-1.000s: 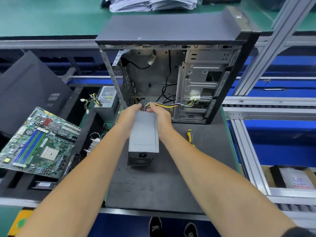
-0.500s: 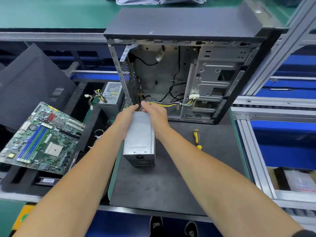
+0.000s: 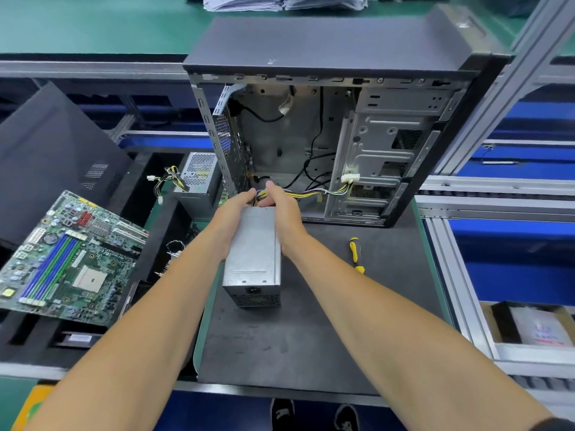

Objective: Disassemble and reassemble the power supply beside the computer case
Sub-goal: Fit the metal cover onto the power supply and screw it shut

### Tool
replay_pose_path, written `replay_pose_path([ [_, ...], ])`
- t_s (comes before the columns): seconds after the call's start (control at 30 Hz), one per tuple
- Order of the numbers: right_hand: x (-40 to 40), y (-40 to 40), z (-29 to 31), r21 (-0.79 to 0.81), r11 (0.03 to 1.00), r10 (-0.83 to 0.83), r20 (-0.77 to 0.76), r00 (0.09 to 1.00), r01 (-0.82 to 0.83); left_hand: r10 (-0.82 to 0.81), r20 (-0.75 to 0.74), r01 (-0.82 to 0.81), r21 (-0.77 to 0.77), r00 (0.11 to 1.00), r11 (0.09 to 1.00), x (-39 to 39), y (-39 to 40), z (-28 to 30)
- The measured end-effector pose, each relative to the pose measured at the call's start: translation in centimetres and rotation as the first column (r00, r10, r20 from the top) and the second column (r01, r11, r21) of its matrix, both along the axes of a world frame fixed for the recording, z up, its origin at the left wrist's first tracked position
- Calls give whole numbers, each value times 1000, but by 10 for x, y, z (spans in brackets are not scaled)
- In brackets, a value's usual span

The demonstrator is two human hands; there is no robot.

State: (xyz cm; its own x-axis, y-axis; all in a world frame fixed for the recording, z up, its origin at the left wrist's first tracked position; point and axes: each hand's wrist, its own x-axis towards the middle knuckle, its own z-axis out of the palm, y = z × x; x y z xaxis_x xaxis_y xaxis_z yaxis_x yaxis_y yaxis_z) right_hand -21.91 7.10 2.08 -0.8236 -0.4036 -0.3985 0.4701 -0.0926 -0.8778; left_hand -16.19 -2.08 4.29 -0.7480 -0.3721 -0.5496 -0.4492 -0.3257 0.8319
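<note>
1. Power supply [image 3: 253,253], grey metal box, is lying on the dark mat [image 3: 295,343] of the bench, just in front of the computer case [image 3: 342,135]. Long axis is running from the person toward the case; the socket end is facing the person, the cable end is pointing at the case opening.
2. Left hand [image 3: 231,219] is lying along the left side of the box, fingers curling over its far top edge and gripping it.
3. Right hand [image 3: 283,216] is lying along the right side, fingers curling round the cable bundle [image 3: 311,192] where it is leaving the box.
4. Cable bundle, yellow and dark wires, is running from the far end of the box into the case, ending at a white connector [image 3: 350,178] by the drive cage.
5. Compared with a second ago, the box is sitting slightly more to the left on the mat, with both hands keeping the same places on it.
6. Computer case is standing upright with its side open; loose black cables are hanging inside it.
7. Screwdriver [image 3: 354,255], yellow and black, is lying on the mat to the right of the box, apart from it.
8. Second power supply [image 3: 199,178] is standing left of the case.
9. Motherboard [image 3: 68,262] is resting tilted on the dark foam tray [image 3: 28,337] at left.
10. Cardboard box [image 3: 529,329] at lower right is holding a white bag.
</note>
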Motion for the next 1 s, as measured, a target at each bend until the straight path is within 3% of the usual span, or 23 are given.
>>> replay_pose_path([
  [0.2, -1, 1, 0, -33, 999, 27, 6, 1000, -27, 59, -38, -58, 28, 998, 998, -3, 7, -2],
  [0.3, -5, 2, 5, 228, 971, 120, -186, 975, -76, 119, -30, -119, 4, 992, 993, -4, 7, 1],
  [0.37, -10, 10, 8, 509, 858, 263, -316, 912, -71, 144, -27, -143, 25, 989, 989, -7, 14, 4],
  [0.43, -15, 22, 9, 736, 677, 370, -326, 870, -13, 176, -24, -174, 56, 984, 983, -12, 24, 7],
  [0.53, -25, 44, 11, 840, 542, 368, -229, 901, -7, 274, 4, -274, 42, 962, 961, -24, 44, 8],
  [0.6, -31, 59, 11, 842, 539, 345, -198, 917, -21, 250, 35, -245, -101, 968, 964, -29, 54, 2],
  [0.67, -36, 74, 10, 820, 571, 311, -168, 936, -43, 179, 41, -150, -387, 983, 910, -24, 62, -10],
  [0.77, -35, 92, 1, 650, 742, 235, -23, 972, -164, 63, 99, 16, -648, 993, 761, -3, 59, -30],
  [0.83, -30, 101, -3, 489, 838, 238, 72, 969, -242, 49, 158, 57, -602, 986, 796, 8, 52, -42],
  [0.93, -32, 107, -12, 371, 868, 322, 86, 943, -330, 36, 254, 54, -340, 967, 939, 15, 52, -47],
  [1.0, -35, 106, -16, 343, 881, 321, 69, 944, -325, 33, 289, 36, -230, 957, 973, 15, 52, -52],
])
